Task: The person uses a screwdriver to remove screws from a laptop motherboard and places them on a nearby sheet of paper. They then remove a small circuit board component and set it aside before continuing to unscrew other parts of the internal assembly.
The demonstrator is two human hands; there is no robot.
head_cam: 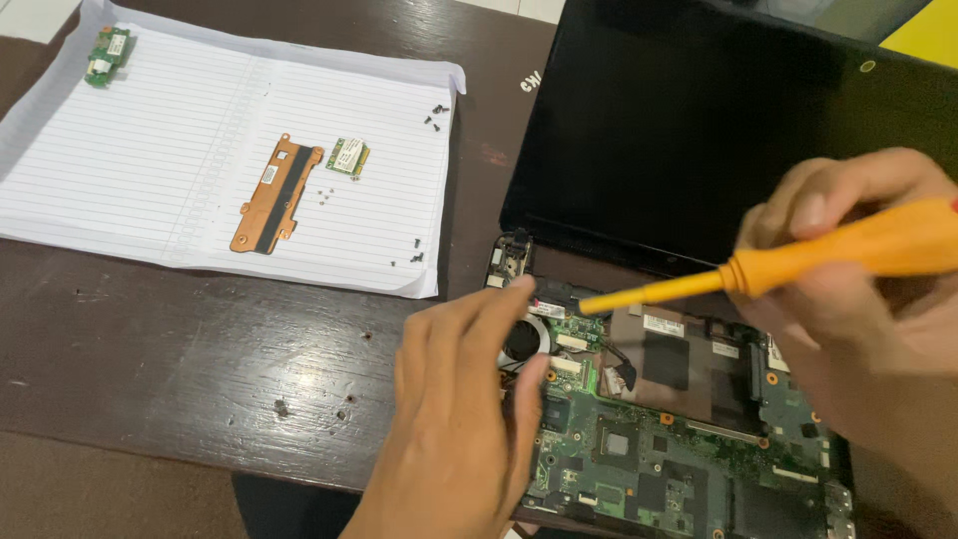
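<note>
Far upper left of the frame, a small green circuit board sits at the corner of a lined paper sheet spread on the dark wooden bench. Moving right along the sheet, a copper heat plate lies slanted, a little green card just beside it, and tiny screws are scattered in small clusters, too small to count surely. Now centre-bottom: the left hand comes up from the lower edge, wrist cut off, fingers spread flat and holding nothing, fingertips resting at the fan, which is half hidden beneath them. Right of that, the exposed green motherboard of the opened laptop runs out of the bottom right corner, its black screen standing behind. The yellow screwdriver slants in from the right, its tip down near the top left corner of the board; exactly what it touches is hard to make out. The right hand, blurred and cropped by the frame edge, is wrapped closed around the handle.
</note>
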